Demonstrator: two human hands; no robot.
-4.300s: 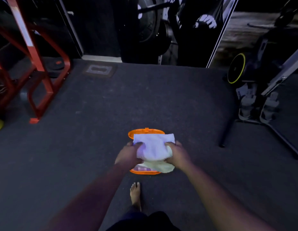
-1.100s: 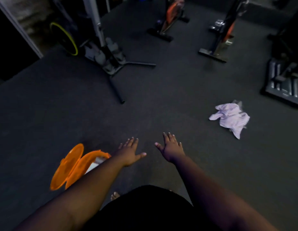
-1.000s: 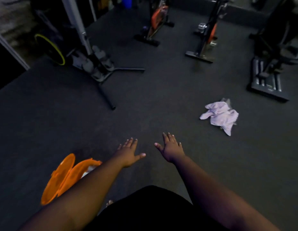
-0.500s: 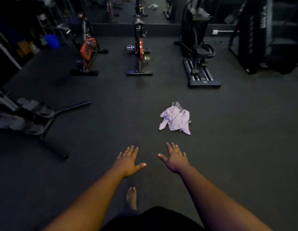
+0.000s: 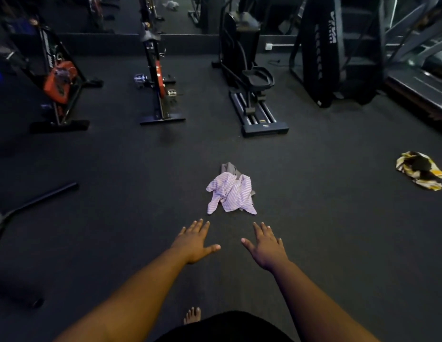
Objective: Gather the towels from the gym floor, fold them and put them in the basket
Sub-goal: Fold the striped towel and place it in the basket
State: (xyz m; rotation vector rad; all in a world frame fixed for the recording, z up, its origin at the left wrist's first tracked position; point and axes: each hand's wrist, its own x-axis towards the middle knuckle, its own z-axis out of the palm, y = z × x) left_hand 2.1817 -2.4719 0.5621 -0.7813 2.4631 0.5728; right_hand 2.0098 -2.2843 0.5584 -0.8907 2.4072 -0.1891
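Head view: grey cloth half-hidden behind striped towel — dim.

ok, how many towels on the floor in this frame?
2, maybe more hidden: striped towel straight ahead of both hands, with a grey piece under it; yellow-black towel far right.

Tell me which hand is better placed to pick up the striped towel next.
Probably the right hand: the striped towel lies ahead, slightly nearer its fingertips than those of the left hand. Both are open and empty, so the margin is small.
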